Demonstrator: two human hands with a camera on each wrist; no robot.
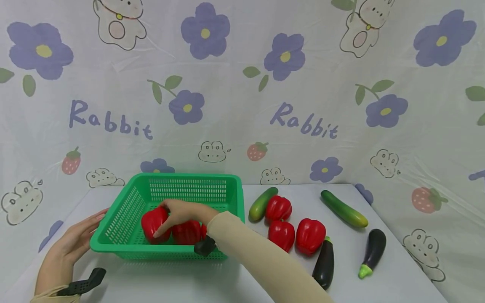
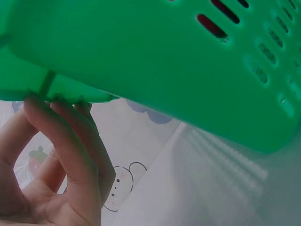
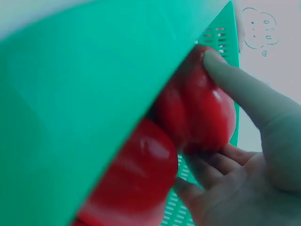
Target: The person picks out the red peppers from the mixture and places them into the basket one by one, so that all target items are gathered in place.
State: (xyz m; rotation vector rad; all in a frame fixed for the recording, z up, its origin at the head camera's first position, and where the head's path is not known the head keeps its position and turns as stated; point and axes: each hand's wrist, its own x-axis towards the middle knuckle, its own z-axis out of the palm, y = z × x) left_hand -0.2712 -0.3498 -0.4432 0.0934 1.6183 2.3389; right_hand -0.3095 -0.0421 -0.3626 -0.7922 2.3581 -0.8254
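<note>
Inside the green basket point(image 1: 166, 253), my right hand point(image 1: 183, 212) grips a red bell pepper point(image 1: 151, 223) near the left side. In the right wrist view, the thumb lies across the top of that bell pepper point(image 3: 207, 108) and the other fingers are beneath it. Beside it in the basket is another red bell pepper point(image 1: 186, 232), with part of a third red one showing behind the right wrist. My left hand point(image 1: 73, 240) is at the basket's left side. Its fingertips touch the rim from outside in the left wrist view, the fingers point(image 2: 70, 136) slightly bent.
Right of the basket lie a cucumber point(image 1: 263, 204) and three red bell peppers point(image 1: 310, 236) on the white table point(image 1: 405, 277). Farther right are another cucumber point(image 1: 344, 209) and two eggplants point(image 1: 373, 251). A printed cloth point(image 1: 235, 101) hangs behind the table.
</note>
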